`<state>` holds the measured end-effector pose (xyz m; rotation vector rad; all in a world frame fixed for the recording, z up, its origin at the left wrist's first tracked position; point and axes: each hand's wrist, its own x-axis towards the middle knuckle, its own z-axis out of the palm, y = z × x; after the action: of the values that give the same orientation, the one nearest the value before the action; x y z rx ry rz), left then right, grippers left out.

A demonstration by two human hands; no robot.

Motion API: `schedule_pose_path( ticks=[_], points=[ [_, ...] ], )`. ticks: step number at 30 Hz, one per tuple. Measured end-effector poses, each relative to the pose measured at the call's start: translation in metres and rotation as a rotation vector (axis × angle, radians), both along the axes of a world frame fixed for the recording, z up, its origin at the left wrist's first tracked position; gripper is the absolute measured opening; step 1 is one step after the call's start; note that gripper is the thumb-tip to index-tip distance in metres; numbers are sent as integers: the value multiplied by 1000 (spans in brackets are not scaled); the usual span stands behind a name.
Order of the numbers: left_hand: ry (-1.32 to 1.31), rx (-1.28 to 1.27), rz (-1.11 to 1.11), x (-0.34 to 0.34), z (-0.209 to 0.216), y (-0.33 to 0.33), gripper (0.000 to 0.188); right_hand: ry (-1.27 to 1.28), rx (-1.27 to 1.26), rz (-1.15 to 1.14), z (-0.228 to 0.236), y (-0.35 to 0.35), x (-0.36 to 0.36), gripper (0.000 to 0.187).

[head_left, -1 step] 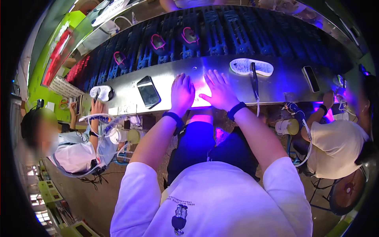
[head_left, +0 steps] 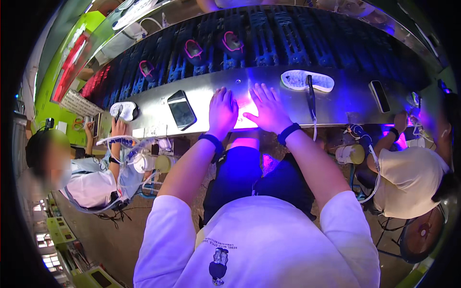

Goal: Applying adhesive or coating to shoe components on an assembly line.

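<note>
My left hand (head_left: 223, 113) lies flat on the metal worktop (head_left: 158, 117), fingers stretched forward and holding nothing. Beside it, my right hand (head_left: 270, 109) also rests palm down, its fingers and thumb spread. A brightly lit patch of worktop shows between the two. Left of my left hand lies a dark-screened phone (head_left: 182, 111). To the right of my right hand, near the worktop's far edge, sits a white shoe sole (head_left: 295, 80). A black-handled tool (head_left: 311, 101), perhaps a brush, lies across the sole, with a pale tube hanging from its near end.
Beyond the worktop runs a dark slatted conveyor (head_left: 269, 41) carrying several dark shoe pieces with pink edging (head_left: 193, 49). One co-worker (head_left: 96, 185) sits at the left with a white sole (head_left: 126, 111); another (head_left: 408, 182) sits at the right, near a second phone (head_left: 379, 96).
</note>
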<state>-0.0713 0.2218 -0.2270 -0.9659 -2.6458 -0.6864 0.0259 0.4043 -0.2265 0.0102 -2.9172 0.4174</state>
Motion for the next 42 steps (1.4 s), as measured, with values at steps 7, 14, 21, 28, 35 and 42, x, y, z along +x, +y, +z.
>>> schedule_pose_path(
  ticks=[7, 14, 21, 28, 35, 42],
  points=[
    [14, -23, -6, 2, -2, 2, 39, 16, -67, -23, -3, 3, 2, 90],
    [43, 20, -39, -4, -17, 6, 38, -5, -53, -32, -3, 9, 3, 90],
    [51, 17, -60, -9, -12, 3, 38, 15, -17, -48, -6, 5, 0, 94],
    [51, 28, -62, -5, -21, -1, 38, -1, -60, -42, -12, 0, 6, 94],
    [-103, 444, -96, 16, 2, 1, 35, 63, -40, -53, -21, 8, -2, 93],
    [-370, 485, -759, 143, 97, 15, 48, 146, -77, -76, -37, 20, -16, 66]
  ],
)
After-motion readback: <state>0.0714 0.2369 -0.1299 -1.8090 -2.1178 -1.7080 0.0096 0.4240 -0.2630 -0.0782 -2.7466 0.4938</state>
